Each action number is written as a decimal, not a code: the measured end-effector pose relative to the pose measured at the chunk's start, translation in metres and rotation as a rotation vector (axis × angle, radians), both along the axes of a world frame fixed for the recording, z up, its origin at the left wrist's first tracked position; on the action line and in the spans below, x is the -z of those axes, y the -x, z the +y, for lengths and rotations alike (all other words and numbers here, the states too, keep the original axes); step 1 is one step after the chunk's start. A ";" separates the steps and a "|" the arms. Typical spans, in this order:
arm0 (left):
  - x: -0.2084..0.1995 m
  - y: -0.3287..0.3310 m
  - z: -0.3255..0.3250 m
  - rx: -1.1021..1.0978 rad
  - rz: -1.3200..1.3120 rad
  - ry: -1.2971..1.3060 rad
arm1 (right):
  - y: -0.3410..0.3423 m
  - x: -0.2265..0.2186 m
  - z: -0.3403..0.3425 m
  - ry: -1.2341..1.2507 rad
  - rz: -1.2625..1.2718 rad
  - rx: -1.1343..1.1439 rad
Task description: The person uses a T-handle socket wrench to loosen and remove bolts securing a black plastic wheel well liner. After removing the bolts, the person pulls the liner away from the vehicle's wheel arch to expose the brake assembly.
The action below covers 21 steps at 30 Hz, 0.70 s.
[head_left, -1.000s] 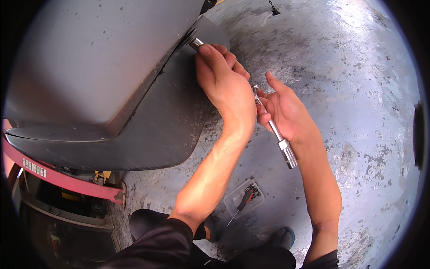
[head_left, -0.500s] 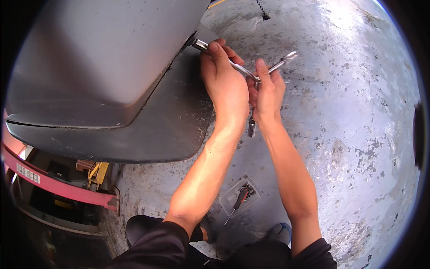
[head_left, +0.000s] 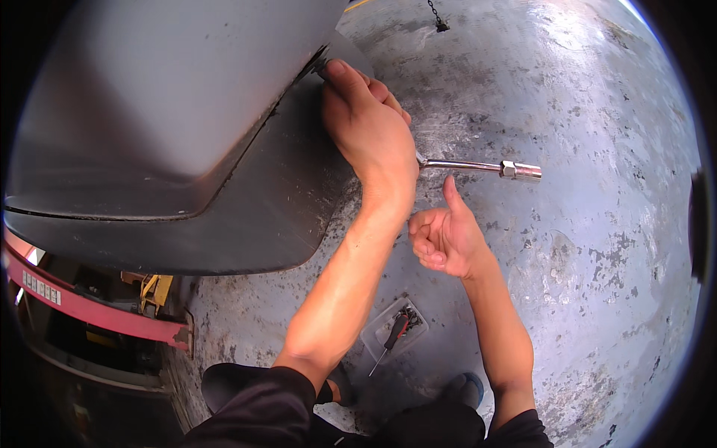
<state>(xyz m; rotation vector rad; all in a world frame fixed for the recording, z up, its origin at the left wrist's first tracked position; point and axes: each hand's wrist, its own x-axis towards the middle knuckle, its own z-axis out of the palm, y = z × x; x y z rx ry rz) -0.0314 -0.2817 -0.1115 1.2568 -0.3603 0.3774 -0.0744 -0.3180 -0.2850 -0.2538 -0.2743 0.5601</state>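
My left hand (head_left: 370, 131) reaches up to the edge where a large grey body panel (head_left: 164, 112) meets a darker lower panel (head_left: 254, 216). It is closed over the hub of a chrome multi-arm socket wrench (head_left: 485, 168). One wrench arm with a socket end sticks out to the right from under the hand, while the tip at the panel is hidden by my fingers. Just below that arm is my right hand (head_left: 444, 239), apart from it, fingers curled, thumb raised, holding nothing.
On the stained concrete floor (head_left: 582, 246) between my forearms lies a clear plastic tray (head_left: 377, 343) with a red-handled screwdriver (head_left: 396, 332). A red bar (head_left: 89, 313) and a yellow part (head_left: 153, 291) sit lower left. A chain (head_left: 437, 15) hangs at the top. My shoe (head_left: 463, 388) is below.
My right hand has let go of the wrench arm and dropped below it. The wrench has turned, so its free arm now points right. My left hand stays at the panel edge.
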 end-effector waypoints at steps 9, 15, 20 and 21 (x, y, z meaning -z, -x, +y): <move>0.004 -0.006 0.008 0.071 -0.064 -0.037 | -0.019 -0.053 0.014 -0.352 0.040 -0.102; 0.007 -0.012 0.009 0.089 -0.104 -0.079 | -0.023 -0.044 0.018 -0.491 0.077 -0.108; 0.007 -0.015 0.011 0.182 -0.098 -0.021 | -0.024 -0.048 0.011 -0.542 0.028 -0.073; 0.008 -0.014 0.014 0.228 -0.085 -0.009 | -0.026 -0.046 0.011 -0.564 0.019 -0.070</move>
